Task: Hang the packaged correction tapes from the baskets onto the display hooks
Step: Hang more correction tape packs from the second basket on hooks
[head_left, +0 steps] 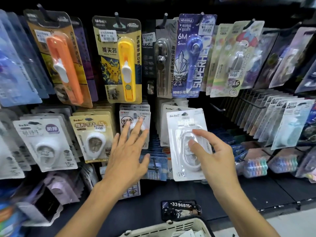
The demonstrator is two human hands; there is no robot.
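My right hand [210, 151] pinches a white packaged correction tape [181, 139], held upright in front of a row of like white packs on a hook at centre right. My left hand [128, 147] is spread, its straight fingers touching a grey-white pack [135, 117] hanging on the hook just left of it. A cream basket [171, 227] with more white packs sits at the bottom edge, below my arms.
The black display wall holds several rows of hanging packs: orange [63, 65] and yellow [126, 69] cutters above, a gold correction tape pack [94, 135] at left. A bare hook [218, 108] juts out at right. A dark phone-like item [179, 210] lies on the shelf.
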